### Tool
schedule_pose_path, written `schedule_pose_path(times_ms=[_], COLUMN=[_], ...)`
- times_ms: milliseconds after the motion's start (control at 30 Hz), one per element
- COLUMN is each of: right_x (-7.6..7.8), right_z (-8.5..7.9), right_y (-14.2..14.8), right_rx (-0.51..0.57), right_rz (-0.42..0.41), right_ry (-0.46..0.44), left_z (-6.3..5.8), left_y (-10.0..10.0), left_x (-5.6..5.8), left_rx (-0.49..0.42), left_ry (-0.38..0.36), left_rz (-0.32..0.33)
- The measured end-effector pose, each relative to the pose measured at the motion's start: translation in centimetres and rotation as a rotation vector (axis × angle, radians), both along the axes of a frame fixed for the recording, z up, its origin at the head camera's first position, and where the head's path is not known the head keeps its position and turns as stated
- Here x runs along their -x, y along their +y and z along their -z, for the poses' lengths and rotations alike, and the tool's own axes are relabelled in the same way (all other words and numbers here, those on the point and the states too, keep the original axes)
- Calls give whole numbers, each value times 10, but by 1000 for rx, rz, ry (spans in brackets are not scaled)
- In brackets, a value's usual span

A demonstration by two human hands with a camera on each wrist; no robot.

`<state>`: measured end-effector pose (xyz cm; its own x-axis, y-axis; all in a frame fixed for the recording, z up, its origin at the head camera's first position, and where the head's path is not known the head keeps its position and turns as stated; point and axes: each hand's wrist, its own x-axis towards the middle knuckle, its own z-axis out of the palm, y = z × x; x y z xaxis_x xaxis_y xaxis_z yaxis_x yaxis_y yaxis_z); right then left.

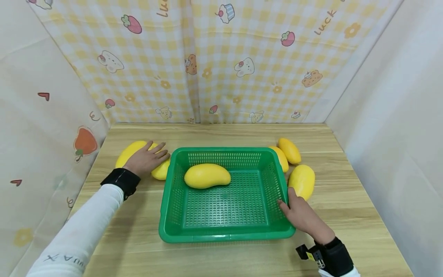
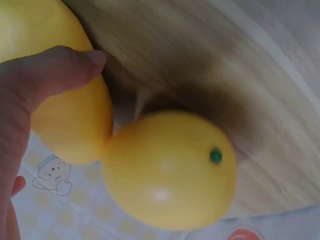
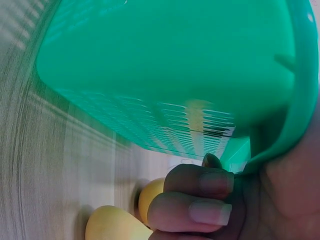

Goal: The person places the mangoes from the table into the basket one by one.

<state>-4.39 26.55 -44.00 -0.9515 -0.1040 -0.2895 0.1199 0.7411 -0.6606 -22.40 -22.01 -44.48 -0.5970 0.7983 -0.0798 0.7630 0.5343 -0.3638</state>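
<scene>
A green plastic basket (image 1: 225,237) stands mid-table with one yellow mango (image 1: 207,176) inside, near its back left. My right hand (image 1: 304,215) grips the basket's right rim; in the right wrist view its curled fingers (image 3: 200,182) show below the rim. Left of the basket, my left hand (image 1: 143,159) reaches over a mango (image 1: 160,171) with fingers extended and spread. In the left wrist view the thumb (image 2: 60,70) lies across that mango's side. Next to it is another mango (image 2: 165,175) with a green stem dot.
To the basket's right lie a large yellow mango (image 1: 303,181) and two smaller orange-yellow ones, one of them (image 1: 290,151) farther back. A checked cloth (image 1: 221,77) hangs behind the wooden table (image 1: 145,250), and pale cloth walls flank both sides.
</scene>
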Motion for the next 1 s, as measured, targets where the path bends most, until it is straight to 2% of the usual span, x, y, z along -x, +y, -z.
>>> schedule_pose_path(times_ms=[233, 433, 567, 667, 867, 1000], right_x=[-1, -1, -1, -2, -2, 0], right_z=[-1, -2, -1, 1, 3, 1], right_y=[1, 0, 0, 1, 1, 0], right_rx=[-10, -6, -11, -18, -15, -13], right_rz=[-3, -5, -2, 0, -4, -13], right_ry=[5, 8, 12, 17, 18, 33], left_z=[-4, -10, -15, -18, -28, -33], left_y=[5, 3, -1, -7, -20, -28], left_x=[-12, -28, -42, -52, -75, -94], left_rx=[-97, -172, -267, -333, -391, -426], left_ry=[-34, 10, 24, 5, -37, -18], left_rz=[-92, -69, -69, -113, -241, -276])
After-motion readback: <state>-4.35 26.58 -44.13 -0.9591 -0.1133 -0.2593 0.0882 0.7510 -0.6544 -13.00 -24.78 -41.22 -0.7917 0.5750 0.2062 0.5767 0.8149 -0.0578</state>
